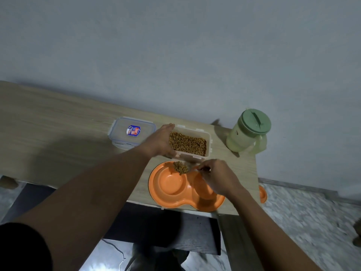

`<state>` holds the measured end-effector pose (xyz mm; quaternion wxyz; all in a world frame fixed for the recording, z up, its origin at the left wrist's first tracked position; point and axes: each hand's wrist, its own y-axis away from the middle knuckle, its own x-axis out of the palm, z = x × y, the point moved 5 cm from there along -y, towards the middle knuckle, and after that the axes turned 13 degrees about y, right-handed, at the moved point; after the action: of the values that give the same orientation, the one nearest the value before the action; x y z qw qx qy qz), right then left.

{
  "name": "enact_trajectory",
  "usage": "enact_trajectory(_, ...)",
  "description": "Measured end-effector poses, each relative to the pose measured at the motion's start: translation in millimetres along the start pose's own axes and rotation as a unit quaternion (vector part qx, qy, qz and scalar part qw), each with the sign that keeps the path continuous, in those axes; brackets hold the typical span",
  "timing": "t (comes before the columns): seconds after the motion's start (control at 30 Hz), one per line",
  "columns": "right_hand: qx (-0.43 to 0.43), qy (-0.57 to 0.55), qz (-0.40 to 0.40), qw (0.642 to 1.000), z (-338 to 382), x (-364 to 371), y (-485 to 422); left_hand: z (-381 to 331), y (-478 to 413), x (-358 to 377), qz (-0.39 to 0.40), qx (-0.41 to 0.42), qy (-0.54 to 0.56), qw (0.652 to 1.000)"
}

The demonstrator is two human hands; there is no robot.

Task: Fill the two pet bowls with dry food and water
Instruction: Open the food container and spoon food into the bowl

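Observation:
An orange double pet bowl (162, 194) lies at the table's near edge; both hollows look empty. Behind it stands a clear plastic box (208, 140) holding brown dry food (187, 143). My left hand (161, 140) grips the box's left end. My right hand (214, 178) pinches the handle of an orange spoon heaped with dry food (181, 167), held over the far rim of the left hollow. A pale green water jug (248, 132) with a green lid stands at the table's back right corner.
The box's clear lid (131, 132) with a blue sticker lies flat to the left of the box. The wooden table (58, 133) stands against a grey wall. Another orange object (262, 194) peeks out past the table's right edge, above a marbled floor.

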<state>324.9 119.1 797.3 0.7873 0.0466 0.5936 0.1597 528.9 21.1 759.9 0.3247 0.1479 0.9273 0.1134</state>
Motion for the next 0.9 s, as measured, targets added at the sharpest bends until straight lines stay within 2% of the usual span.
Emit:
enact_trajectory(0.1,-0.035,0.065,-0.014,0.997,11.0,19.2,10.1,0.0,0.1,0.0,-0.001,0.003,0.0,1.0)
enact_trajectory(0.23,-0.069,0.2,-0.076,0.974,15.9,32.2,12.9,-0.3,0.2,0.4,0.0,-0.002,-0.004,1.0)
enact_trajectory(0.4,-0.043,0.165,-0.172,0.97,8.0,11.1,6.3,-1.3,-0.8,0.3,-0.003,0.001,-0.014,1.0)
enact_trajectory(0.53,0.036,0.11,-0.161,0.98,-1.4,-6.6,-18.8,0.1,-0.9,0.8,-0.003,0.002,-0.01,1.0)
enact_trajectory(0.7,0.119,0.177,-0.116,0.97,-8.3,-20.0,-45.7,0.6,-1.8,0.3,0.001,0.01,-0.016,1.0)
enact_trajectory(0.9,0.146,0.146,-0.104,0.973,-12.4,-12.2,-56.2,0.4,-2.0,0.1,0.002,0.005,-0.016,1.0)
